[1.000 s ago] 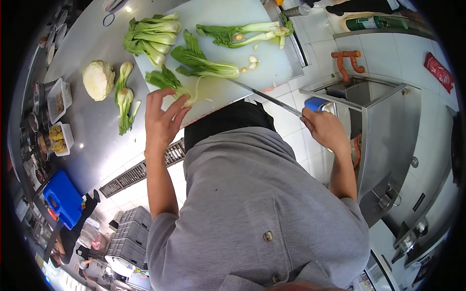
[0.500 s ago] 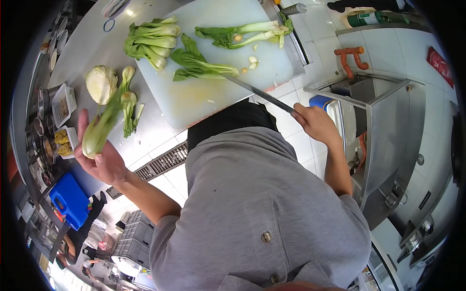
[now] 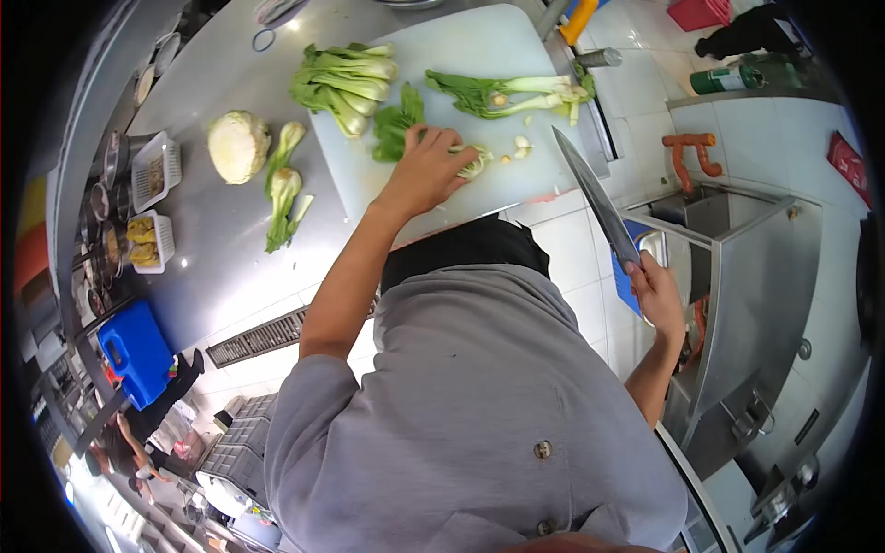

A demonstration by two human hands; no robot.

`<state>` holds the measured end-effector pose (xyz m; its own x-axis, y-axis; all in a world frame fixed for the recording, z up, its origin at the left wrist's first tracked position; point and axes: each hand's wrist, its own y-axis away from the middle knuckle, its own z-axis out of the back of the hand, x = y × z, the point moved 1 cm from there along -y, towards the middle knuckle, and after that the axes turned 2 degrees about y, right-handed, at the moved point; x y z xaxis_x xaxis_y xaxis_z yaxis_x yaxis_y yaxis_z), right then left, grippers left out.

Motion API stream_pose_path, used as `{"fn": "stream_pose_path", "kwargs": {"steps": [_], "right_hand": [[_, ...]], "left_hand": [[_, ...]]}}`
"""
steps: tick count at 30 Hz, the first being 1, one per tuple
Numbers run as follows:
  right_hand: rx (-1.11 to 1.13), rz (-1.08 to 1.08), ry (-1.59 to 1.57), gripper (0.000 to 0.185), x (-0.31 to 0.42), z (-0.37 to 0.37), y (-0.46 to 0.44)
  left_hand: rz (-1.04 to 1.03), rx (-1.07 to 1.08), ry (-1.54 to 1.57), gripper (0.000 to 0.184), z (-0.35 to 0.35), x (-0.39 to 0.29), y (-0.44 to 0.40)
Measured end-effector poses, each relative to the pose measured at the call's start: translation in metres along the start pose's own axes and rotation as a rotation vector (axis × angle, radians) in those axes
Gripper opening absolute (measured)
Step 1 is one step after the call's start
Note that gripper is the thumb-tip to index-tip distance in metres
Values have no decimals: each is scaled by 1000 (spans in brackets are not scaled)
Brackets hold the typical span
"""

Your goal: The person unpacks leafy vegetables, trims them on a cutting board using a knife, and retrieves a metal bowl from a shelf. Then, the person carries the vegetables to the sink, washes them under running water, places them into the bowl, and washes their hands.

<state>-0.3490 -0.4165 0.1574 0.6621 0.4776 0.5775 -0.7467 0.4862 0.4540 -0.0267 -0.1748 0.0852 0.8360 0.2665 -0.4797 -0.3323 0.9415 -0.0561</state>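
Note:
My left hand [image 3: 426, 169] is closed over bok choy [image 3: 396, 127] on the white cutting board [image 3: 516, 46]. Green leaves stick out past its far side, and a pale stem end shows by the fingertips; the middle is hidden. My right hand [image 3: 656, 293] grips the handle of a large kitchen knife [image 3: 595, 201], its blade angled up and apart from the food, beyond the board's right edge. A pile of bok choy [image 3: 350, 85] lies at the board's left edge. Separate stalks and leaves [image 3: 512, 95] lie at the back right, with small pale trimmings [image 3: 522, 146] in front.
Left of the board, a cabbage [image 3: 238, 147] and small bok choy [image 3: 284, 189] sit on the steel counter [image 3: 207, 226]. White baskets [image 3: 152, 240] stand along its far left. A steel cabinet [image 3: 765, 286] is on the right. Other people [image 3: 129, 442] are at the lower left.
My left hand has come from beyond the counter's left side, where it held up a bok choy, onto the board. My right hand has drawn the knife away from the board's bok choy, rightward.

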Motion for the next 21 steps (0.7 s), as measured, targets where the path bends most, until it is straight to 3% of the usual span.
{"fn": "stream_pose_path", "kwargs": {"steps": [4, 6, 9, 12, 14, 17, 19, 21], "right_hand": [[30, 12, -11, 26, 0, -14, -1], [40, -6, -24, 26, 5, -15, -2], [36, 0, -32, 26, 2, -19, -5], [16, 35, -22, 26, 5, -19, -9], [14, 24, -16, 26, 8, -18, -8], [10, -16, -15, 26, 12, -19, -7], [13, -44, -38, 26, 11, -21, -8], [21, -20, -22, 26, 9, -24, -12]], "left_hand": [[-10, 95, 38, 46, 36, 8, 7], [5, -166, 86, 52, 73, 19, 19], [75, -213, -123, 57, 130, 40, 22], [2, -239, -240, 63, 170, 47, 16], [39, -312, 24, 61, 193, 28, 19], [55, -456, 126, 57, 215, 26, 27], [93, -454, 63, 55, 210, 46, 21], [76, -252, -111, 58, 182, 80, 8]]}}
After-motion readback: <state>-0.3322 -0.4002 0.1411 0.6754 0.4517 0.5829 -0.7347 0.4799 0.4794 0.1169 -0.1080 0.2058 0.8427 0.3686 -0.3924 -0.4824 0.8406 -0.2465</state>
